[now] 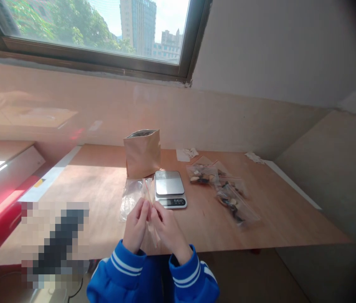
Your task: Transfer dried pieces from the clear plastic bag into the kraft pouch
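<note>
Both hands meet in front of the kitchen scale, pinching a clear zip bag (152, 234) with a reddish zip strip. My left hand (136, 223) is closed on one side of the bag. My right hand (167, 225) grips the other side, its fingers close to the left ones. The bag looks flat, and part of it is hidden by the fingers. Just behind the hands stands the kitchen scale (169, 183), with a bare silver plate and a dark display. More clear plastic bags (130, 198) lie flat beside it on the left.
An upright brown kraft pouch (143, 155), its top open, stands behind the scale. Several filled zip bags (202, 174) with dark and pale pieces lie to the right on the wooden table (278, 214). White scraps (254, 158) lie along the back edge. A blurred-out patch covers the left front.
</note>
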A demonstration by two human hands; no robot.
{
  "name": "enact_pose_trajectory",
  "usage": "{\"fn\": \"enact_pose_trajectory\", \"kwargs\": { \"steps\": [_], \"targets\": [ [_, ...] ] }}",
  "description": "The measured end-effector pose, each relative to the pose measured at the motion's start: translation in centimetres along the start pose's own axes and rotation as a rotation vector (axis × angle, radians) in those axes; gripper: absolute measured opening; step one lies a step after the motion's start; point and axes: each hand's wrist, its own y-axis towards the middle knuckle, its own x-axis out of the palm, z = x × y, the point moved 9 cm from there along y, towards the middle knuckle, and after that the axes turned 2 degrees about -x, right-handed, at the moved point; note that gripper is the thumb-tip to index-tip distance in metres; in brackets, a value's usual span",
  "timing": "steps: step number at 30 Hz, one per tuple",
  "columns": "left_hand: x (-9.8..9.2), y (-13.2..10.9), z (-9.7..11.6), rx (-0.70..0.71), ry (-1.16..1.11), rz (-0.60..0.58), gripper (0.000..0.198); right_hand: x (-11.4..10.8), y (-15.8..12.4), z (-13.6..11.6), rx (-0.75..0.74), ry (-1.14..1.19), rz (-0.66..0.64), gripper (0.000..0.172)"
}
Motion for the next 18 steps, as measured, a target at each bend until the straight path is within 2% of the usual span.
{"fn": "enact_pose_trajectory", "kwargs": {
  "steps": [3, 7, 8, 10, 12, 15, 17, 18],
  "targets": [
    [-0.1, 0.0, 0.2, 0.023, 0.078, -0.025, 0.034, -0.8, 0.1, 0.4, 0.010, -0.044, 0.045, 0.026],
    [-3.2, 0.6, -0.1, -0.022, 0.196, 0.192, 0.035, -5.7, -0.1, 2.2, 0.078, -0.054, 0.337, 0.029],
    [-3.8, 0.7, -0.1, -0.021, 0.218, 0.218, 0.035, -6.9, -0.2, 2.6, 0.086, -0.035, 0.406, 0.029],
    [-3.8, 1.2, -0.1, -0.024, 0.198, 0.178, 0.036, -8.2, -0.3, 2.8, 0.070, 0.033, 0.466, 0.030],
    [-3.7, 1.3, -0.7, -0.050, 0.051, 0.163, 0.041, -8.0, -0.1, 2.3, 0.035, 0.159, 0.438, 0.030],
    [-4.0, 0.9, -2.9, -0.149, -0.298, 0.282, 0.051, -6.7, 0.1, 1.2, 0.043, 0.417, 0.404, 0.030],
    [-3.2, 0.6, -5.1, -0.283, -0.474, 0.309, 0.053, -6.1, 0.1, 0.9, 0.086, 0.531, 0.444, 0.026],
    [-2.1, 0.4, -6.0, -0.358, -0.548, 0.266, 0.053, -5.8, 0.1, 0.8, 0.110, 0.556, 0.459, 0.025]
  ]
}}
